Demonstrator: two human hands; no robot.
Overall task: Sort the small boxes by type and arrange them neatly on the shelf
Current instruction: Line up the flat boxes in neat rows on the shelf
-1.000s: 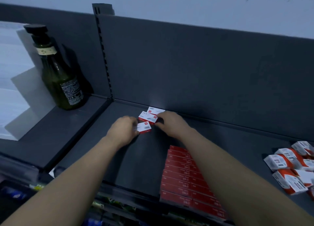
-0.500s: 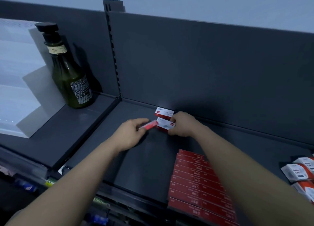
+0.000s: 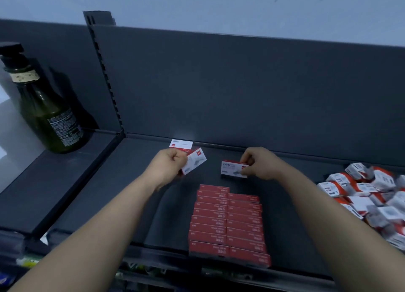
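Shelf (image 3: 131, 193): dark, bore all the boxes.
Red rows (image 3: 228, 221): two tidy columns at the front edge.
Loose heap (image 3: 368, 195): far right.
Left hand (image 3: 168, 166): fingers curled round a tilted white box (image 3: 195, 163), near the back wall.
Right hand (image 3: 260, 164): fingertips pinched a 24/6 box (image 3: 232, 169), behind the rows.

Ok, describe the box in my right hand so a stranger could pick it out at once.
On the dark shelf, look just behind the two neat rows of red boxes. There the right hand pinches a small white-and-red box. Its white face reads 24/6 in large print, unlike the tilted box in the left hand.
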